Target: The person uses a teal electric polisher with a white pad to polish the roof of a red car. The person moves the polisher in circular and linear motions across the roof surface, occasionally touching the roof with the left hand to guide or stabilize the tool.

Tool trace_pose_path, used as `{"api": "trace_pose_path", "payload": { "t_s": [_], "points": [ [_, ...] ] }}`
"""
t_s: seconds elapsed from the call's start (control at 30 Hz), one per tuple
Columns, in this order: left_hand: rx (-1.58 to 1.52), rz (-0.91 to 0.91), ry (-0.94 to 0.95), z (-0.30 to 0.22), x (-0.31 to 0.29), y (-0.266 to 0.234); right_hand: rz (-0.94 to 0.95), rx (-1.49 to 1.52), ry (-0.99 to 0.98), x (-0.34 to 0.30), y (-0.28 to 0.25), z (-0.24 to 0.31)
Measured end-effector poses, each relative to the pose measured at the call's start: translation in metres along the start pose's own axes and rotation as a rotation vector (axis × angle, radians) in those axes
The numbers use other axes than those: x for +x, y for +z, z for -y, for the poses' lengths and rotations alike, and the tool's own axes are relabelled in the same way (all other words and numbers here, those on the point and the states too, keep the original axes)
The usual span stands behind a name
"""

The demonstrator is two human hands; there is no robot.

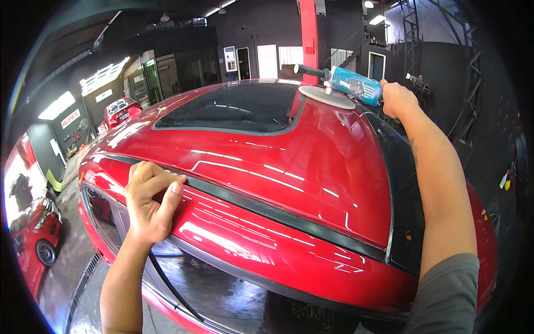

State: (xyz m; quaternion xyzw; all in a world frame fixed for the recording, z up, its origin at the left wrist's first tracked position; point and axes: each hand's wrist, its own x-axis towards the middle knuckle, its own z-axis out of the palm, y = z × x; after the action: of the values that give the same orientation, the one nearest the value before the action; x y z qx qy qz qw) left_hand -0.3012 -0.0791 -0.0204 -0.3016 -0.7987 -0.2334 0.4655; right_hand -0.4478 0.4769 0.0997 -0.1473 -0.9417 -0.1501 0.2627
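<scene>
Both hands are laid on a red car roof (289, 167). At the lower left of the frame, the left hand (149, 201) is rested flat-knuckled on the roof edge, its fingers (161, 181) curled loosely over the black trim strip (278, 214) and nothing is gripped. Toward the upper middle, a dark sunroof (233, 108) is seen. At the upper right, a blue polisher (350, 83) is clasped at its rear by the right hand (397, 100), the fingers being wrapped fully around the body. Its round white pad (327, 97) is pressed against the roof just beside the sunroof. A second red car (36, 234) is parked at the far left.
</scene>
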Motion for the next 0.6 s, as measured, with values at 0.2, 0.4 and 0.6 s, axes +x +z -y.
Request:
{"api": "trace_pose_path", "payload": {
  "t_s": [0.2,0.4,0.6],
  "points": [
    [-0.001,0.004,-0.01,0.003,0.0,-0.006,-0.009,0.035,-0.023,-0.022,-0.012,-0.005],
    [0.01,-0.006,-0.002,0.005,0.004,-0.013,-0.044,0.073,-0.12,-0.068,-0.039,-0.019],
    [0.02,-0.028,0.002,0.01,0.001,-0.021,-0.023,0.129,-0.143,-0.136,-0.072,-0.036]
  ]
}}
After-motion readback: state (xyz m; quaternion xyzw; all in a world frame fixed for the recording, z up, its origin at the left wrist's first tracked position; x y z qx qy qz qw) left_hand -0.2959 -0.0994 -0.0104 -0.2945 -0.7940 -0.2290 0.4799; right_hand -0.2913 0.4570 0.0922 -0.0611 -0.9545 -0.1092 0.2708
